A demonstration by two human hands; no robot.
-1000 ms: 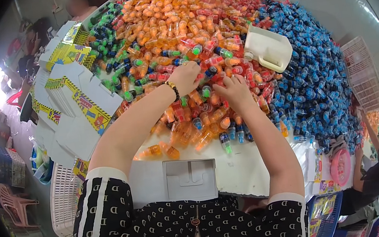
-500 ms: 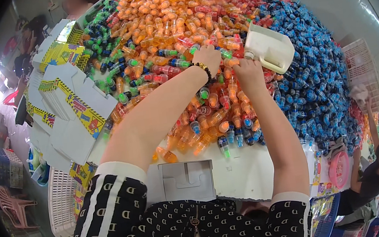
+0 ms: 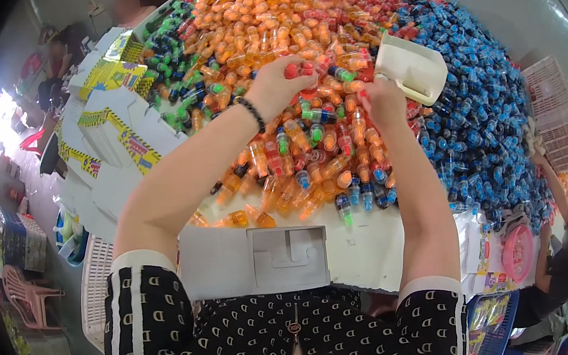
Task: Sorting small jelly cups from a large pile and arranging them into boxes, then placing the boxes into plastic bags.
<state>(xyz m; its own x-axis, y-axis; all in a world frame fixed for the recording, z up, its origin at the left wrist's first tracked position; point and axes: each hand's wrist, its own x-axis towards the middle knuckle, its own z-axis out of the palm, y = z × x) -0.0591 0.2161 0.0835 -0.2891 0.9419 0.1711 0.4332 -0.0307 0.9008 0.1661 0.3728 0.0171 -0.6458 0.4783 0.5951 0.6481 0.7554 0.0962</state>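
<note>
Bottles [image 3: 265,27]: heaped on the desk [image 3: 371,248] ahead of and beneath both hands, orange in the middle, with blue bottles [image 3: 474,111] to the right.
Left hand [image 3: 280,86]: raised over the middle of the heap, fingers bent in around red-capped bottles [image 3: 293,71]; two caps show at the fingertips, while their long axis is hidden.
Right hand [image 3: 386,101]: fingers drawn together over the heap; some red shows at the tips, but whether they are clamped on a bottle I cannot tell.
Gap: the hands are apart, with loose bottles lying every which way between and below them.
Scoop [image 3: 419,61]: white, on the heap just beside the right hand, the nearer of the two.
Dark bottle [image 3: 344,209]: at the heap's near side, long axis toward the desk's near edge, green cap that way; right hand nearer.
Orange bottle [image 3: 234,219]: on the desk, long axis roughly left to right; left hand nearer.
Box [image 3: 218,263]: open at the near edge, well apart from both hands.
</note>
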